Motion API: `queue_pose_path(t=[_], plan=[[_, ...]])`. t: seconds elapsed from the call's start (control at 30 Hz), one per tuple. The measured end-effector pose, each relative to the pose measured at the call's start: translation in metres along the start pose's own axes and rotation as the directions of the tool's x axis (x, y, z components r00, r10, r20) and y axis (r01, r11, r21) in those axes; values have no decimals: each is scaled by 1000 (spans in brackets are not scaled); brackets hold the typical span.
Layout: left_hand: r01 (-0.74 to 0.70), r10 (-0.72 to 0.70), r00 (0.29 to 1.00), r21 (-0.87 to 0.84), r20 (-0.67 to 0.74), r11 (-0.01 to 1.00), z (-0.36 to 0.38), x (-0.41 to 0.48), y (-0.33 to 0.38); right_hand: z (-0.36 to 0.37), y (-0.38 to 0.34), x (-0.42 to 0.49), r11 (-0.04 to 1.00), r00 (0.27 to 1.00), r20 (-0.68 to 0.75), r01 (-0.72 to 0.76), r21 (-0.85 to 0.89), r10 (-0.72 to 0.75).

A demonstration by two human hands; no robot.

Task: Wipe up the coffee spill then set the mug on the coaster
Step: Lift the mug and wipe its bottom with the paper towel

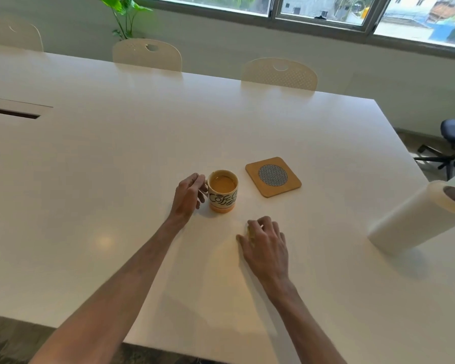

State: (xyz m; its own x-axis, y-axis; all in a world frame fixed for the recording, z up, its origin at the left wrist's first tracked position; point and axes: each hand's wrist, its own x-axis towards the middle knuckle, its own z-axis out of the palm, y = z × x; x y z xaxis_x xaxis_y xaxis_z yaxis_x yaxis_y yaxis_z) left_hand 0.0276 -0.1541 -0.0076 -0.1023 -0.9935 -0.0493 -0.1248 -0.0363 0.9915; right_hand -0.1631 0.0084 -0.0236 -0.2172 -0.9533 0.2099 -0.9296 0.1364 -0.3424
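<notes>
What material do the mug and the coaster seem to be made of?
The mug looks like glazed ceramic: a glossy cream wall with printed black lettering and an orange base. The coaster looks like cork or light wood, matte tan, with a round grey woven-looking inset; which of the two is unclear.

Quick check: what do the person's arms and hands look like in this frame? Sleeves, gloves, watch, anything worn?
Both forearms are bare, with no sleeves in view. The left hand and right hand have no gloves, and neither wrist shows a watch or band. No rings can be made out.
</notes>
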Motion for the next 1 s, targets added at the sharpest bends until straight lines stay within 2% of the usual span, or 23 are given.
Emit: queue_pose_path(t=[0.17,0.27,0.67,1.0], plan=[[59,-43,989,-112,144,992,-7,6,-3,2,1,2,1000,999,-36,-11,-4,10],[86,-55,982,-162,181,983,-11,9,-8,1,0,4,1000,999,-34,-27,-2,27],[197,-134,973,-372,189,907,-8,10,-14,-1,-4,-1,1000,1000,-16,-16,-17,16],[130,-79,987,-422,137,897,-16,19,31,4,7,37,977,987,-146,-41,212,73]])
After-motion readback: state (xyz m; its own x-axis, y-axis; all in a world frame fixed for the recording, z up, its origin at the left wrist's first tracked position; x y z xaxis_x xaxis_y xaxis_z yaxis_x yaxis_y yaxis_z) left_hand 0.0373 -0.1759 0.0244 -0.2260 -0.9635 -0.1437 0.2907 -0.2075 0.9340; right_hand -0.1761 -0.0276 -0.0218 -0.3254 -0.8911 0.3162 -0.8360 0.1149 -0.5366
